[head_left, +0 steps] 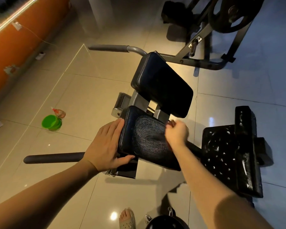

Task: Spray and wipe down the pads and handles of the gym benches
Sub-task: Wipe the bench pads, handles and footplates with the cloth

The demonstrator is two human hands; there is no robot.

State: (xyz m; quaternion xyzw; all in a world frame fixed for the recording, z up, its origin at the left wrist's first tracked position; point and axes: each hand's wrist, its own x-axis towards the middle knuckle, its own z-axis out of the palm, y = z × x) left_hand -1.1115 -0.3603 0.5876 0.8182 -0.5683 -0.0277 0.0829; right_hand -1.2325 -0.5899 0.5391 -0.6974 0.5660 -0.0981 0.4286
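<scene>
The near pad [149, 141] of the gym bench sits in the middle of the view, its black cover cracked in a fine web around a worn hollow. The smoother far pad [162, 83] is tilted just beyond it. The left hand [106, 144] lies flat against the near pad's left edge, fingers straight and together, with the thumb along the pad's near edge. The right hand [177, 133] is at the pad's right edge with its fingers curled; it is blurred, so I cannot tell whether it holds anything. A dark near handle [53, 158] sticks out to the left behind the left wrist, and a grey far handle [107, 47] reaches left from beyond the far pad. On the tiled floor [73, 96] to the left, well apart from the bench, a spray bottle [59, 112] stands just beside a green bucket [51, 122]. To the right is a black padded block [221, 146] flecked with white.
</scene>
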